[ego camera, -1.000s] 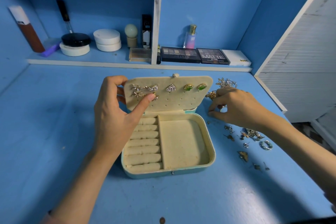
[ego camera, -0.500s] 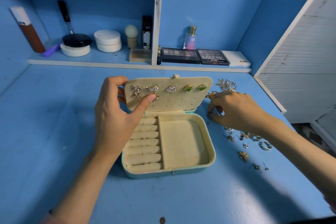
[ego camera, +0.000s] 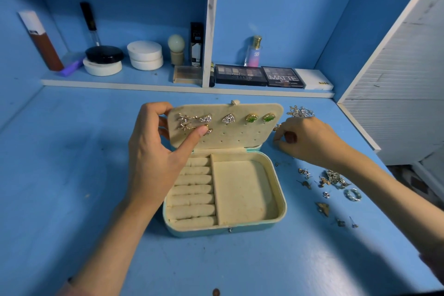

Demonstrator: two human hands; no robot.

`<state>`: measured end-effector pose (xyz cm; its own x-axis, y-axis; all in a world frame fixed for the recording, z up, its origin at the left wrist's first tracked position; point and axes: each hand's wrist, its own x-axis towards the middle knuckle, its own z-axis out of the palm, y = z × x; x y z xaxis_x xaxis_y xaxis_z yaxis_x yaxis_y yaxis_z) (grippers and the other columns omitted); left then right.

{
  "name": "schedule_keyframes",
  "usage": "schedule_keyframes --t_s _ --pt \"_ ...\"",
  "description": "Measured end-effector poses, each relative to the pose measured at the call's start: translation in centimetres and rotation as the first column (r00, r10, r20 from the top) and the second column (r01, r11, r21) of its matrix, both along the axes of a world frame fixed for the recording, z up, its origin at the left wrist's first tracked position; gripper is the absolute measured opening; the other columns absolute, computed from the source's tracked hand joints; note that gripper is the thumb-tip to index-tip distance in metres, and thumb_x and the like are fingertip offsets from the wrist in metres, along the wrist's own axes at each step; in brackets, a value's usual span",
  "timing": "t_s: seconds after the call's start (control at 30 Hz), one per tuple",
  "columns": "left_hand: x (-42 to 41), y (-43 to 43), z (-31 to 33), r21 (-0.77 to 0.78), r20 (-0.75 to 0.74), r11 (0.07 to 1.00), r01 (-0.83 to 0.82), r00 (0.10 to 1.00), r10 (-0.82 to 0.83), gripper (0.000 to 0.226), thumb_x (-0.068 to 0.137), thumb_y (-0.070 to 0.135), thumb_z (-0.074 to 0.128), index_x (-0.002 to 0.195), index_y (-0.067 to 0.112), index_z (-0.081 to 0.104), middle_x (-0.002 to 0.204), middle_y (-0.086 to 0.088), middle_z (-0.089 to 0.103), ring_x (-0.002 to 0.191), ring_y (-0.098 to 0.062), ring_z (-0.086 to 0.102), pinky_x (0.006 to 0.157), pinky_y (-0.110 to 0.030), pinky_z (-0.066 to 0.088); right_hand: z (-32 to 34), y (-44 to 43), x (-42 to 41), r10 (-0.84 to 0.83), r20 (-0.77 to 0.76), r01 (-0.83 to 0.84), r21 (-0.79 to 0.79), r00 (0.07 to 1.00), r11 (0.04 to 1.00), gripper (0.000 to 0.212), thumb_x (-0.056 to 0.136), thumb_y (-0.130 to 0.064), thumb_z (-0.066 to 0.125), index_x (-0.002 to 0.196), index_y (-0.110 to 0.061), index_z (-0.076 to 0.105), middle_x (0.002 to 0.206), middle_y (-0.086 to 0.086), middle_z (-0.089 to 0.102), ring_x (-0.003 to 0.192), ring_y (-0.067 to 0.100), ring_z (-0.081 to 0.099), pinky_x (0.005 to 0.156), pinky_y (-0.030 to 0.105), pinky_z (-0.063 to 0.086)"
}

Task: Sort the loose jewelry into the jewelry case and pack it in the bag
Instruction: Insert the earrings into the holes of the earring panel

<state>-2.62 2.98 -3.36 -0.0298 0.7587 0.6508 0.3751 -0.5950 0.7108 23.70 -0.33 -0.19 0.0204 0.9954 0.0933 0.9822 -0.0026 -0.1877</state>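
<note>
Head view, the sole view. Noted near the middle of the counter (ego camera: 72, 175): open jewelry case (ego camera: 284, 209), with ring rolls and a bare tray compartment in the base and the earring panel (ego camera: 240, 138) raised upright at the rear. Noted on that panel: several stud earrings in the top rows, among them a green pair (ego camera: 251, 118); lower holes vacant. Grip of left hand (ego camera: 153, 158) clamped on the panel's left edge, fingers curled behind, thumb pressed on the front beside a small gold stud (ego camera: 208, 131). Found right hand (ego camera: 310, 142) down on the counter just right of the panel, fingers curled onto something small; cannot tell whether its grip has closed on a piece or only touches it. Scattered to the right of the case: loose jewelry (ego camera: 334, 178), a silver ring (ego camera: 352, 194) included, plus a further tangle (ego camera: 300, 112) behind the right hand. Judged step in hand: fetching the next stud for the panel. Recommended: brace the panel from behind, pinch the stud by its face, line the post square to a vacant hole, press gently, fit the back afterwards. Hidden or unclear: rear of the panel, right fingertips and anything under them, make of the smaller pieces. No bag in view. Right forearm cut off at the frame edge.
</note>
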Motion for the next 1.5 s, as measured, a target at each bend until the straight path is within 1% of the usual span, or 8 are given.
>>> schedule_keyframes --t_s 0.13,0.27,0.5,0.63,0.83,0.93,1.2,1.5 --pt "0.0 0.0 0.0 -0.002 0.004 1.0 0.002 1.0 -0.002 0.047 0.072 0.039 0.078 0.1 0.026 0.043 0.092 -0.006 0.06 0.08 -0.019 0.059 0.07 -0.018 0.046 -1.0 0.7 0.1 0.014 -0.092 -0.012 0.027 0.996 1.0 0.005 0.082 -0.024 0.066 0.085 -0.021 0.069 0.076 -0.002 0.061 0.07 0.019 0.053 0.064 0.032 0.045" --pt "0.0 -0.1 0.0 -0.001 0.001 1.0 -0.005 1.0 0.005 0.047 0.071 0.039 0.078 0.1 0.027 0.042 0.091 -0.002 0.059 0.079 -0.012 0.055 0.07 -0.006 0.04 -1.8 0.7 0.5 0.019 -0.142 -0.016 0.026 0.99 1.0 0.005 0.082 -0.024 0.067 0.085 -0.023 0.07 0.083 -0.002 0.065 0.072 0.018 0.055 0.067 0.036 0.049" --pt "0.1 0.0 -0.1 0.001 0.01 1.0 0.0 1.0 0.0 0.047 0.072 0.039 0.077 0.1 0.027 0.042 0.092 -0.004 0.06 0.08 -0.016 0.057 0.07 -0.007 0.04 -1.9 -0.1 0.9 0.015 -0.231 0.001 0.071 0.973 0.997 0.006 0.081 -0.015 0.07 0.083 -0.019 0.074 0.079 -0.001 0.065 0.07 0.016 0.054 0.07 0.033 0.046" --pt "0.0 0.0 -0.1 0.002 0.012 1.0 0.007 1.0 -0.007 0.048 0.072 0.042 0.078 0.1 0.028 0.042 0.092 -0.005 0.06 0.08 -0.016 0.057 0.07 -0.006 0.04 -1.6 -0.3 1.1 0.024 -0.211 -0.008 0.076 0.977 0.997 0.008 0.079 -0.013 0.071 0.082 -0.02 0.075 0.074 -0.008 0.056 0.07 0.013 0.051 0.073 0.037 0.048" --pt "0.0 0.0 0.0 0.007 0.014 1.0 0.017 1.0 -0.017 0.046 0.072 0.046 0.074 0.101 0.028 0.042 0.092 -0.004 0.06 0.079 -0.013 0.056 0.07 -0.006 0.04 -1.1 -0.3 1.2 0.077 -0.169 -0.057 0.117 0.983 0.991 0.018 0.078 -0.006 0.067 0.084 -0.021 0.074 0.076 0.002 0.062 0.073 0.018 0.053 0.07 0.043 0.05" --pt "0.0 0.0 0.0 0.012 0.006 1.0 0.011 1.0 -0.011 0.048 0.072 0.043 0.077 0.101 0.027 0.042 0.092 -0.004 0.06 0.079 -0.016 0.057 0.07 -0.006 0.04 -1.0 -0.1 1.2 0.155 -0.106 -0.142 0.121 0.982 0.982 0.018 0.078 -0.01 0.07 0.088 -0.024 0.075 0.071 -0.002 0.056 0.074 0.018 0.049 0.066 0.043 0.05" --pt "0.0 0.0 0.0 0.011 0.004 1.0 -0.005 1.0 0.005 0.046 0.072 0.039 0.078 0.1 0.028 0.042 0.092 -0.004 0.06 0.08 -0.016 0.057 0.07 -0.008 0.041 -0.8 0.5 1.0 0.202 0.025 -0.204 0.119 0.979 0.972 0.009 0.077 -0.022 0.074 0.085 -0.027 0.075 0.071 -0.006 0.05 0.078 0.022 0.051 0.059 0.028 0.038" --pt "-0.1 -0.4 0.2 0.029 -0.011 1.0 0.006 1.0 -0.006 0.046 0.072 0.041 0.078 0.097 0.027 0.042 0.086 0.004 0.056 0.076 -0.012 0.055 0.068 -0.009 0.042 -1.0 1.0 1.0 0.173 -0.004 -0.172 0.075 0.985 0.982 0.003 0.081 -0.02 0.068 0.08 -0.022 0.07 0.074 -0.005 0.057 0.074 0.016 0.05 0.062 0.031 0.043"
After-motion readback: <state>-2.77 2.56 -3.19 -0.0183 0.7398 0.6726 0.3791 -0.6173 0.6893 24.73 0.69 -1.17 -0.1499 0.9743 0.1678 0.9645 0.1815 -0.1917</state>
